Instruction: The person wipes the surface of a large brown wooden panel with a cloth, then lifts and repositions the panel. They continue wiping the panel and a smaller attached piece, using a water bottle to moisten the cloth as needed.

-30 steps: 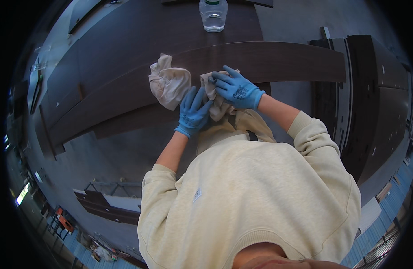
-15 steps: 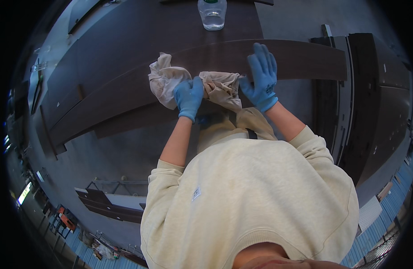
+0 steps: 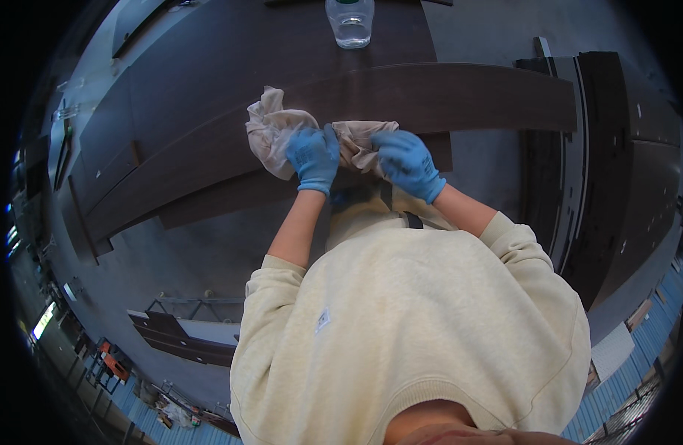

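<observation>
A crumpled whitish-beige cloth lies bunched over the near edge of a long dark brown board. My left hand, in a blue glove, is closed round the middle of the cloth, with a loose bundle of it sticking out to the left. On the right stretch of the cloth, my gloved right hand has its fingers curled over the fabric, slightly blurred. Its fingertips are partly hidden by the glove and the folds.
A clear plastic bottle of colourless liquid stands beyond the board on a wide dark panel. More dark panels are stacked at the right. Behind at the lower left, boards rest on a metal rack.
My right hand, open and raised off the cloth before, has come down and left onto it with fingers curling. The left hand keeps its hold and has turned slightly.
</observation>
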Available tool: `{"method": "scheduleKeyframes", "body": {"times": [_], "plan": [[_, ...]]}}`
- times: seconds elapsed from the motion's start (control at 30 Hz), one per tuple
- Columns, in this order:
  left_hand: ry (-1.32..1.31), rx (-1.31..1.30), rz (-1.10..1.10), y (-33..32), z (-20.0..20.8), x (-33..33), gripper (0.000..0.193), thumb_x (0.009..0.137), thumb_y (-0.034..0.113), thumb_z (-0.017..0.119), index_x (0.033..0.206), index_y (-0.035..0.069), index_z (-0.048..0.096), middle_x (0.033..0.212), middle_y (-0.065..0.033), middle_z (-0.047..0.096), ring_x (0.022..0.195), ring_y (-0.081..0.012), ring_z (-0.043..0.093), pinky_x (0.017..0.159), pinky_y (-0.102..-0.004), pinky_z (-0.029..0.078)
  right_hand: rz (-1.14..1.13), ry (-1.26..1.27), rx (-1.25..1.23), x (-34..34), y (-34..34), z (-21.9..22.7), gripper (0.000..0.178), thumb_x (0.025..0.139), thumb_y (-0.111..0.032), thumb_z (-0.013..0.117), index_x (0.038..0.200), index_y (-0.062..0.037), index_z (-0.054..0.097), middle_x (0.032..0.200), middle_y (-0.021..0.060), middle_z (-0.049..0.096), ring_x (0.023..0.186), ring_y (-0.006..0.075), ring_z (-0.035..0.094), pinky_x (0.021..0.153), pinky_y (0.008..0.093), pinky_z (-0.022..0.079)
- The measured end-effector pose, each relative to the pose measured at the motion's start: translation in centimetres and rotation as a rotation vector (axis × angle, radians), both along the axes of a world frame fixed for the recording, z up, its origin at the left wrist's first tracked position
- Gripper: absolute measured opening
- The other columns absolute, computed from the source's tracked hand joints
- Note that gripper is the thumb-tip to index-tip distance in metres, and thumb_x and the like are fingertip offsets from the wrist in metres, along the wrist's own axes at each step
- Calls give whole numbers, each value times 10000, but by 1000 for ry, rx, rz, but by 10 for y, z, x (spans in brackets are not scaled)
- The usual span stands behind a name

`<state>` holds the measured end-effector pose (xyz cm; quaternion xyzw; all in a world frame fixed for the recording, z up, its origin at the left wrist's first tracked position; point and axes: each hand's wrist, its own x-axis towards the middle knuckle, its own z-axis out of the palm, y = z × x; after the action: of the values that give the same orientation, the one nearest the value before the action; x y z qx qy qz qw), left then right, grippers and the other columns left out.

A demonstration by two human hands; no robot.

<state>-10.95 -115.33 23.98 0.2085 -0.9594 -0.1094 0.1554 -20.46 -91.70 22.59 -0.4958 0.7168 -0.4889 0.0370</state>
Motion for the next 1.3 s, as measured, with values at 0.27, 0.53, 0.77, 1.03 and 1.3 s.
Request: {"method": "scheduleKeyframes", "body": {"times": [0.27,0.53,0.77,1.03,1.3], "plan": [[38,-38,-21,-2,-3,-1,416,994,252,722,628,55,706,736,-146,706,751,-358,677,731,-497,529,-669,-52,81,-66,-24,27,362,901,-244,815,1165,-5,750,1405,214,715,1254,418,700,1079,491,546],[26,55,6,-1,6,-1,453,1008,286,715,620,50,702,709,-149,696,713,-363,662,717,-483,523,-31,376,265,-33,-55,27,392,856,-229,809,1213,-81,743,1465,158,689,1447,371,590,1262,505,424],[305,363,-11,-11,38,-1,341,1014,315,769,1155,6,738,1141,-179,750,1074,-327,712,960,-443,553,-180,-601,320,-14,-33,21,322,967,-206,749,1241,-38,745,1183,151,794,1068,335,764,932,425,608],[-146,1976,32,90,69,-14,443,1077,309,709,1415,30,650,1313,-100,707,1223,-208,670,1031,-384,585,-570,-1214,-94,17,58,70,417,1067,-398,730,1270,-35,755,1106,65,772,1018,133,689,911,301,583],[-250,1879,-122,277,62,-36,320,1065,178,695,1336,8,695,1232,-99,730,1107,-222,693,1049,-388,573,-1020,-888,-121,72,242,71,397,1099,-427,665,1151,-56,797,1020,78,783,994,196,719,928,351,587]]}}
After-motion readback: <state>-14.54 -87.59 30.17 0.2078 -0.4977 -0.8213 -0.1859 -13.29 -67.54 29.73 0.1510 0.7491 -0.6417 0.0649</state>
